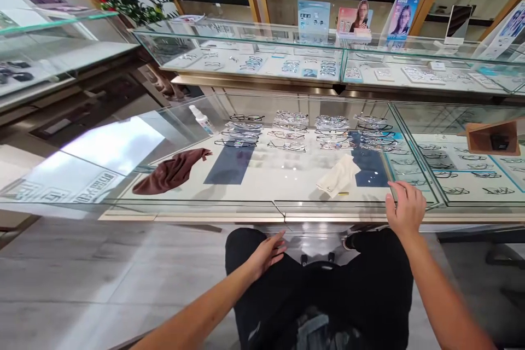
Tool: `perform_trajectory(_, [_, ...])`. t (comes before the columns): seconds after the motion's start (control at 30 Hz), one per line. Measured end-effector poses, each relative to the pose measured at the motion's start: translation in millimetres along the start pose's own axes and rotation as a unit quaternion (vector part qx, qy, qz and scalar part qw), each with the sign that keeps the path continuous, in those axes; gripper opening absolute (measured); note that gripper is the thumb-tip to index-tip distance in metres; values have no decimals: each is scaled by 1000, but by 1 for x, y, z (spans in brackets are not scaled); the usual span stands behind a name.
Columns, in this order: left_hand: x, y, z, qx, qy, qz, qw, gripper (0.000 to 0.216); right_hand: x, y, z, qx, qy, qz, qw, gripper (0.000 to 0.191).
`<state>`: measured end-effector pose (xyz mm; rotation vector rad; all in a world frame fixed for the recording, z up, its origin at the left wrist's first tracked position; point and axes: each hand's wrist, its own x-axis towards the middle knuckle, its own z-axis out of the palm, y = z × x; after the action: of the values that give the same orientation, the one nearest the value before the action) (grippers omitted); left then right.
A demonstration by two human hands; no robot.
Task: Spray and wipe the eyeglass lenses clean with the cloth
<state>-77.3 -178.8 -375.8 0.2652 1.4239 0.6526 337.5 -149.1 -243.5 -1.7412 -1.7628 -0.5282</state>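
I sit at a glass display counter (197, 208) in an eyewear shop. My right hand (405, 209) rests on the counter's near glass edge, its fingers curled over the rim. My left hand (268, 252) hovers above my left knee with fingers stretched out, holding nothing. Inside the case lie several rows of spectacle frames (305, 132), a brown cloth (171, 171), a cream cloth (339, 175) and a small white spray bottle (202, 118). The cream cloth is the item nearest my right hand, under the glass.
A second glass counter (262, 38) with more glasses stands behind, with advert cards (355, 20) on top. A brown open box (492, 138) sits on the glass at right. Another glass case (49, 24) is at far left. Grey tiled floor (102, 279) lies to the left.
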Motion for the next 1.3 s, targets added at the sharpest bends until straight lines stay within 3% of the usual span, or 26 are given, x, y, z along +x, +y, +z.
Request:
perform_trajectory(0.07, [21,3,5,-70,12,-30,997,37,-1,-3,4,-17,3,-7,1000,35])
perform_trajectory(0.33, [61,6,15,-152,-2,21,988,16,-7,-6,7,-4,-30,18,999,40])
perform_trajectory(0.97, [78,-7,19,-165,23,42,985,29,-5,-2,12,-20,0,6,1000,37])
perform_trajectory(1.3, [82,-13,20,-171,32,54,983,23,-7,5,15,-23,3,-10,1000,39])
